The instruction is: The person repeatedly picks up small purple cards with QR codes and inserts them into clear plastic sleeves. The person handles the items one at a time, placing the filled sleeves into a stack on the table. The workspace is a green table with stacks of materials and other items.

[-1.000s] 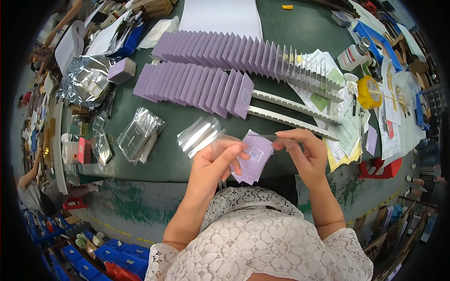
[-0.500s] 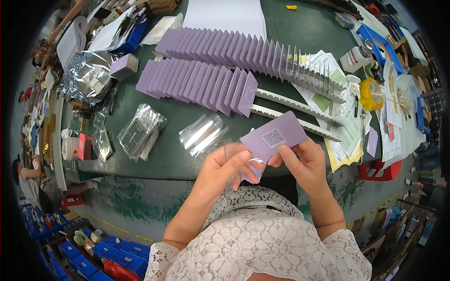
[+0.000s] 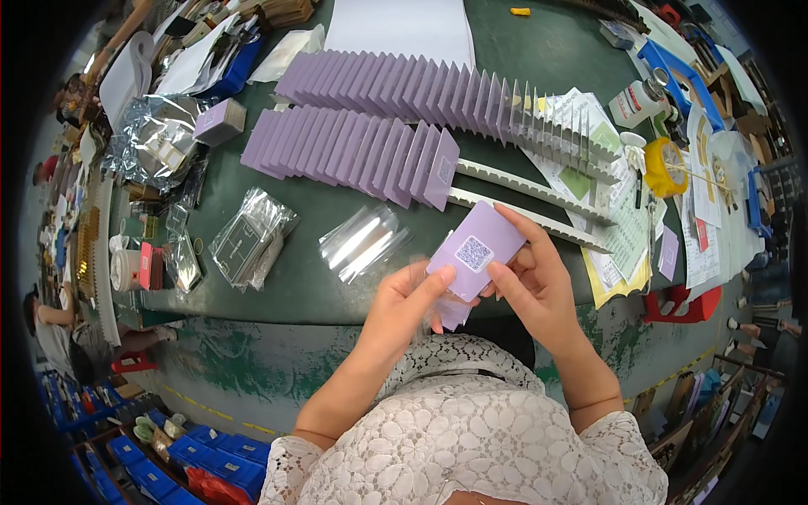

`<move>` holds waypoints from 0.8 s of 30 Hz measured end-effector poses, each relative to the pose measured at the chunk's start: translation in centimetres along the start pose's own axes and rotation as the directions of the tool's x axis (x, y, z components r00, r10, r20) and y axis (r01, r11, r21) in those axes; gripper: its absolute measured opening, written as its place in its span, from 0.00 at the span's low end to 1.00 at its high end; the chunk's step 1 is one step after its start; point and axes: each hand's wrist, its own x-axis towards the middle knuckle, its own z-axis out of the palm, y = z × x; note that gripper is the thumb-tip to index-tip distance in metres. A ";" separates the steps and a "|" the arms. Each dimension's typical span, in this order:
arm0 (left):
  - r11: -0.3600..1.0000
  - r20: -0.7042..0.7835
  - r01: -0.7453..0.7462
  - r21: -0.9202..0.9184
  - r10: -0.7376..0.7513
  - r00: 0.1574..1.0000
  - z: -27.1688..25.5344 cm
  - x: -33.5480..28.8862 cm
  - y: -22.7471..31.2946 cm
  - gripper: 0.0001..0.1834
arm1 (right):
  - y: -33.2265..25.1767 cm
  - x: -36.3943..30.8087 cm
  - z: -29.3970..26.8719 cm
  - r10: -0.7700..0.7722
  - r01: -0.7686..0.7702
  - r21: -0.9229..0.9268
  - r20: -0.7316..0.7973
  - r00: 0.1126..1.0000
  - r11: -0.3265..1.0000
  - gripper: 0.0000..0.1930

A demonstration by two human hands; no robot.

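A purple card (image 3: 497, 231) with a white square code is tilted between my two hands, above the table's near edge. My left hand (image 3: 402, 305) is closed, its thumb pressing the card's lower left corner. Below the card, beside those same fingers, show clear plastic and more purple card edges (image 3: 455, 315), partly hidden. On the other side my right hand (image 3: 543, 290) grips the card, thumb next to the code and fingers behind. Clear plastic sleeves (image 3: 364, 244) lie just left of my hands. Purple cards stand in a far row (image 3: 370, 82) and a near row (image 3: 337, 147) on notched metal strips (image 3: 539, 192).
Left on the green table (image 3: 295, 295) are a bagged dark pack (image 3: 252, 236), a card stack (image 3: 220, 123) and crinkled silver plastic (image 3: 151, 139). Papers (image 3: 619, 223), yellow tape (image 3: 665, 168), a white bottle (image 3: 637, 105) and a blue tray (image 3: 686, 80) occupy the right. A red stool (image 3: 682, 305) stands below.
The purple card has turned to a steeper tilt and come slightly left and down. My left thumb now rests on it, and my right fingers have shifted up along its far edge.
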 end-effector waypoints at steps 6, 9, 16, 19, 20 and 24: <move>0.999 0.008 -0.038 0.020 0.038 0.999 0.5 0.0 -0.4 0.17 | 1.4 0.1 -0.4 -0.123 0.123 -0.002 0.057 0.991 0.992 0.36; 0.999 -0.011 -0.028 -0.017 0.028 1.000 1.3 -0.2 0.2 0.17 | 0.9 -0.1 0.1 -0.105 0.105 0.024 0.014 0.994 0.994 0.39; 0.991 0.002 -0.109 0.074 0.109 0.994 -1.3 -0.5 0.4 0.10 | -0.5 0.9 -1.9 -0.019 0.015 0.074 0.048 0.999 0.997 0.34; 0.983 -0.066 -0.093 0.157 0.104 0.992 -1.1 -0.3 0.3 0.09 | -0.1 0.5 -1.6 -0.018 0.025 -0.149 0.048 0.999 0.989 0.26; 0.984 -0.091 -0.082 0.156 0.097 0.991 -1.0 -0.1 0.5 0.09 | 0.2 0.5 -1.5 -0.028 0.035 -0.251 0.034 0.999 0.967 0.23; 0.992 -0.110 -0.087 0.090 0.097 0.989 -0.9 -0.1 0.7 0.07 | 1.3 0.5 -1.1 -0.193 0.228 -0.426 0.124 0.973 0.876 0.10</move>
